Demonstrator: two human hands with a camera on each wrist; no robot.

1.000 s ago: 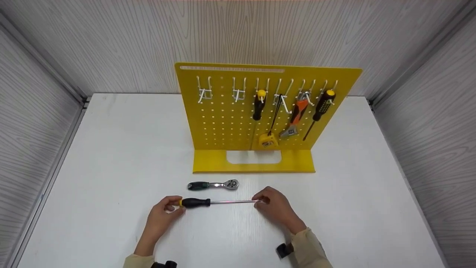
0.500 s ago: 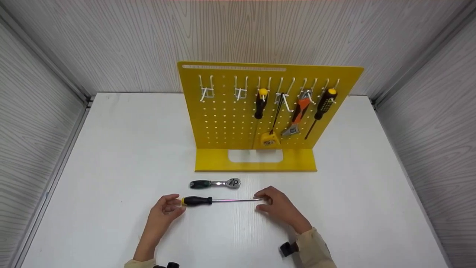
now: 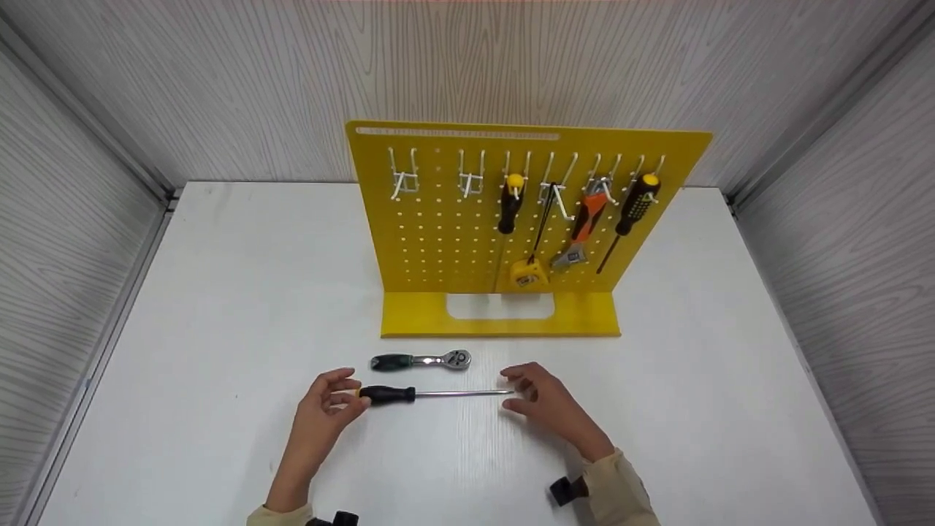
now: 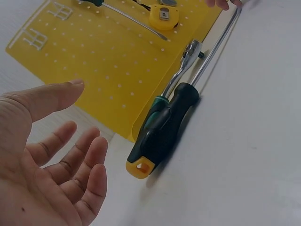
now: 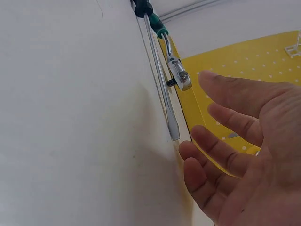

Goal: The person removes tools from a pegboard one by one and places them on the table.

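At the near-left of the work, a left hand (image 3: 321, 405) with thumb and fingers spread apart and loosely bent; just beside the handle, clear of it in the left wrist view. At the other end, a right hand (image 3: 544, 394), likewise relaxed, thumb and fingers well parted, just beside the metal tip and clear of it in the right wrist view. Between the two, lying crosswise on the white counter (image 3: 256, 292), a long screwdriver (image 3: 409, 394): black handle and yellow end cap toward the left hand, bright shaft, flat blade toward the right hand. At the wrists, beige sleeves (image 3: 613, 489) and small black blocks (image 3: 566, 491).

Just beyond and nearly parallel, a ratchet wrench (image 3: 422, 361), dark green-trimmed handle to the left, shiny round head to the right.

Farther back, an upright yellow pegboard (image 3: 438, 256) on a flat foot with a long cutout. Along it, from left to right: two white hooks (image 3: 404, 183); a hanging screwdriver (image 3: 509, 208) with a yellow top; a yellow tape measure (image 3: 528, 273) on a black cord; an orange-and-black adjustable wrench (image 3: 586, 219), head down; a shorter screwdriver (image 3: 634, 212), also yellow-topped. Around the counter, pale wood-grain walls (image 3: 467, 66).
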